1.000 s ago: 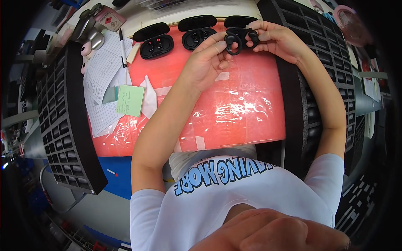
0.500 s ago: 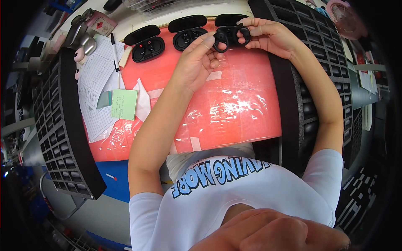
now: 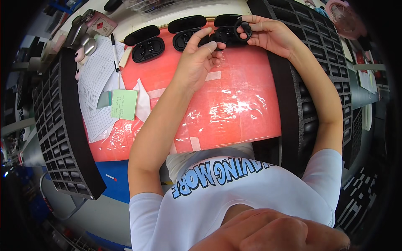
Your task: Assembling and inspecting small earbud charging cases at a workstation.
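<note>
Three black earbud charging cases stand with lids raised along the far side of the red mat (image 3: 234, 100): a left case (image 3: 148, 49), a middle case (image 3: 181, 40) and a right case (image 3: 229, 20). The left case has both earbuds seated. In front of the right case, my left hand (image 3: 199, 56) pinches a black earbud (image 3: 217, 39) with its index finger lifted away. Close beside it, my right hand (image 3: 268, 37) grips another black ear-hook earbud (image 3: 244, 30) by the fingertips. Both hands partly cover the right case.
Black foam trays with many compartments flank the mat, a left tray (image 3: 63, 138) and a right tray (image 3: 305, 83). Papers (image 3: 94, 90), a pen (image 3: 114, 52) and green sticky notes (image 3: 124, 104) lie at the left. A small pink fan (image 3: 341, 19) stands far right.
My left index finger has lifted and straightened, and its earbud has turned. The right hand's earbud has rotated and risen slightly. The red light in the left case has gone out.
</note>
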### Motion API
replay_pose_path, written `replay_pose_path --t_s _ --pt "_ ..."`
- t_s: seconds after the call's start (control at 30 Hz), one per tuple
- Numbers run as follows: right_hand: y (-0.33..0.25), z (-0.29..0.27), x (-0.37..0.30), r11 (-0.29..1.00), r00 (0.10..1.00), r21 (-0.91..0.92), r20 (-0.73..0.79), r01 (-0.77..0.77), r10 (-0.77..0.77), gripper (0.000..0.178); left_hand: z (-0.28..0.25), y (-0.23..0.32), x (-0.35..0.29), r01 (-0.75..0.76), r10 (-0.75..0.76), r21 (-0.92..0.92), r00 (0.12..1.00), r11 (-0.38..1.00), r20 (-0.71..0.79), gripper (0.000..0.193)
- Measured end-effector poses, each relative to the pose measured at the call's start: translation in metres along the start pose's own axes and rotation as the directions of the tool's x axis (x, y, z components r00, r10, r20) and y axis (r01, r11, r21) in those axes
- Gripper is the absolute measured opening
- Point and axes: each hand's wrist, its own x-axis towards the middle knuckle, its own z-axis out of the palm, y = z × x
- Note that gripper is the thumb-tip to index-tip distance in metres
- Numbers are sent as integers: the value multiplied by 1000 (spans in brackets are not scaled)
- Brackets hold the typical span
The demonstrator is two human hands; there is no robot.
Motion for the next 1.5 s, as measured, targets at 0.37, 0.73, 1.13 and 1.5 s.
replay_pose_path --t_s 0.37,0.73,1.13,1.5 --pt "5 42 -16 999 989 -48 144 0 7 31 19 -7 -12 -75 69 395 997 915 30 28" --pt "7 42 -14 999 991 -49 133 -1 7 32 20 -8 -13 -71 72 390 997 918 12 28" --pt "8 43 -15 998 990 -63 137 -3 11 33 19 -11 -11 -79 78 396 997 915 18 23" --pt "10 38 -14 998 985 -62 167 -23 33 32 21 -9 -12 -42 53 379 998 925 -20 18"
